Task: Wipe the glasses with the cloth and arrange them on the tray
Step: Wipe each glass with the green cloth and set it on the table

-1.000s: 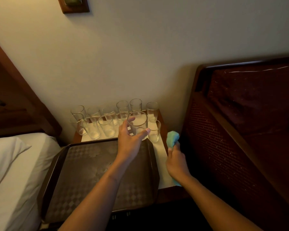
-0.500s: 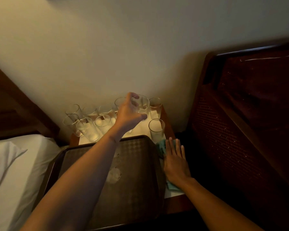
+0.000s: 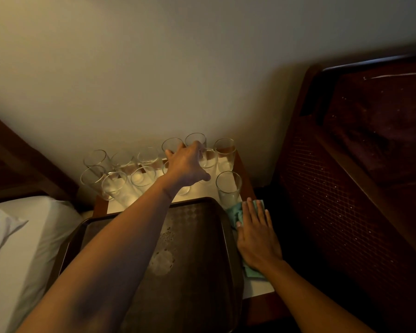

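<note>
Compared with a second ago, the left hand (image 3: 186,164) has gone from above the tray up-frame into the back row of glasses, and the right hand (image 3: 257,239) has lowered the cloth and now lies flat on it. The bench (image 3: 257,287) sits in the centre of the frame with the dark tray (image 3: 202,236) covering its near part; no glass stands on the tray yet. All the glasses (image 3: 120,186) stand upright in two rows beyond the tray's far edge, against the wall. The left hand's fingers and thumb curl round one glass (image 3: 210,162) near the right end of the back row. Its long axis is vertical and its mouth faces up. Another glass (image 3: 228,188) stands alone just above the cloth (image 3: 234,212). The cloth is spread on the bench strip right of the tray, pinned under the right hand's straight fingers. So the gripped glass lies up and left of the cloth, with the lone glass between them. The left hand is the nearer to the glasses, the right to the cloth. By my reading, wiping calls for the glass to come down-frame and rightward, and the right hand must first gather up the cloth.
</note>
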`<state>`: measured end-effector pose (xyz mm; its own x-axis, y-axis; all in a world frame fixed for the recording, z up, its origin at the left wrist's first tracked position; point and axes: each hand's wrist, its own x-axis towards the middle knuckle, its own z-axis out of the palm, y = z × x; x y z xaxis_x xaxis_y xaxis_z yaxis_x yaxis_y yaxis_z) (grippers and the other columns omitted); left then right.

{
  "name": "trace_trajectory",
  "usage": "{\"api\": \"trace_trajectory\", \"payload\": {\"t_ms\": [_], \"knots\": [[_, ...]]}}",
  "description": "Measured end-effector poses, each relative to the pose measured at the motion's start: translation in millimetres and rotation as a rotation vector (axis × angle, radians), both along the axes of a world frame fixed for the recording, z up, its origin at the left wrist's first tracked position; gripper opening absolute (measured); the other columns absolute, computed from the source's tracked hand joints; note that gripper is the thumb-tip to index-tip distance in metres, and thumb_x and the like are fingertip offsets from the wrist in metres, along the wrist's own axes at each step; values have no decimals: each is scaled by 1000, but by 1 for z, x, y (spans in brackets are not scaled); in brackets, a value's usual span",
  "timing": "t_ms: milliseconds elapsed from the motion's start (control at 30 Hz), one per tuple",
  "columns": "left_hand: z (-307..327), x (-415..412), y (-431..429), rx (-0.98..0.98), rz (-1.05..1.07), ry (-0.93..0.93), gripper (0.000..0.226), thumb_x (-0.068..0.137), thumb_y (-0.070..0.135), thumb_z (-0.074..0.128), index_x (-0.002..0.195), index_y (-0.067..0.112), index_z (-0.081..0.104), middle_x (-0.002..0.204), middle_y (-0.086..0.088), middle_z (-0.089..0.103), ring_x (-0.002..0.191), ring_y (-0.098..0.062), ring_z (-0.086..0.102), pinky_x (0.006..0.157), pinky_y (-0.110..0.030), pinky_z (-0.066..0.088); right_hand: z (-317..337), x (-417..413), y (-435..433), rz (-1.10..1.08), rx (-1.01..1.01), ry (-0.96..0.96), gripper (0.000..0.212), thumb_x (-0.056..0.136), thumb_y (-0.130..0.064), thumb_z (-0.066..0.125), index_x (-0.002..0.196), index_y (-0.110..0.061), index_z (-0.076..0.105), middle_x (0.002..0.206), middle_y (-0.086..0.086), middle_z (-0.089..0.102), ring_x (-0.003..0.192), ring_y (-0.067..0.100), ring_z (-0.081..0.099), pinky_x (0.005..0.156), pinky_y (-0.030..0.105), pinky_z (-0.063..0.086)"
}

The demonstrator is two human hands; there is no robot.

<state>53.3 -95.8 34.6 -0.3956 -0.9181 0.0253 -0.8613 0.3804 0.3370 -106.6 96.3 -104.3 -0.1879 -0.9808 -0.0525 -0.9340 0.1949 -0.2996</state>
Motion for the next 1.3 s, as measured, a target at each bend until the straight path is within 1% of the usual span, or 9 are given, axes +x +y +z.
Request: {"api": "trace_trajectory", "payload": {"t_ms": [233, 400, 533, 633, 733, 800, 1000, 1167, 1300], "knots": [[-11, 0, 4, 66, 7, -82, 81, 64, 56, 91, 130, 31, 52, 119, 10, 67, 127, -24, 49, 111, -62, 26, 5, 1, 1, -8, 21, 2, 67, 111, -43, 20, 167, -16, -4, 175, 6, -9, 160, 25, -17, 132, 45, -2], [-13, 1, 7, 61, -8, -103, 86, 63, 59, 90, 133, 30, 52, 122, 11, 67, 131, -24, 46, 111, -60, 26, 5, 2, 0, -12, 23, 6, 68, 110, -43, 22, 167, -16, -3, 176, 6, -8, 161, 25, -14, 132, 45, 0], [7, 4, 9, 108, -60, -183, 107, 70, 42, 90, 157, 26, 31, 152, -7, 46, 145, -34, 30, 118, -63, 19, 4, 2, 1, -7, 19, 10, 68, 110, -43, 21, 167, -16, -4, 176, 5, -8, 161, 25, -16, 132, 45, -1], [38, -1, 2, 27, -44, 20, 92, 75, 20, 79, 156, 31, 34, 144, -8, 42, 134, -32, 33, 108, -48, 29, 3, 0, 1, 8, 21, 8, 70, 110, -44, 22, 167, -16, -6, 175, 6, -10, 160, 26, -17, 132, 45, -4], [56, -21, -5, -177, -24, 178, 63, 87, 26, 71, 146, 29, 50, 132, -3, 55, 125, -28, 43, 100, -44, 41, 3, 0, 1, 20, 35, 18, 70, 110, -46, 21, 166, -15, -9, 175, 7, -12, 160, 26, -19, 131, 45, -7], [55, -37, -8, -217, -63, 93, 54, 94, 41, 65, 145, 27, 52, 134, -3, 58, 126, -29, 46, 102, -47, 42, 3, -1, 1, 15, 35, 14, 70, 111, -46, 19, 165, -15, -11, 175, 7, -15, 159, 26, -22, 130, 44, -10], [19, -69, -29, -133, -76, -269, 90, 84, 78, 59, 151, 20, 43, 150, -9, 47, 139, -36, 37, 109, -55, 33, 4, 0, 1, 16, 28, 19, 68, 111, -44, 18, 167, -14, -8, 175, 8, -11, 161, 28, -17, 132, 45, -5], [2, -83, -41, -104, -97, -382, 89, 78, 76, 66, 142, 16, 50, 143, -11, 52, 138, -38, 35, 107, -59, 29, 3, 0, 2, 12, 15, -7, 68, 111, -44, 19, 167, -15, -7, 176, 7, -10, 161, 27, -17, 132, 45, -5], [-6, -85, -43, -95, -91, -332, 76, 83, 63, 70, 140, 16, 52, 137, -9, 58, 134, -35, 40, 104, -56, 28, 3, -1, 2, 13, 3, -12, 67, 111, -42, 19, 167, -15, -5, 176, 8, -9, 161, 27, -16, 132, 45, -5]]}}
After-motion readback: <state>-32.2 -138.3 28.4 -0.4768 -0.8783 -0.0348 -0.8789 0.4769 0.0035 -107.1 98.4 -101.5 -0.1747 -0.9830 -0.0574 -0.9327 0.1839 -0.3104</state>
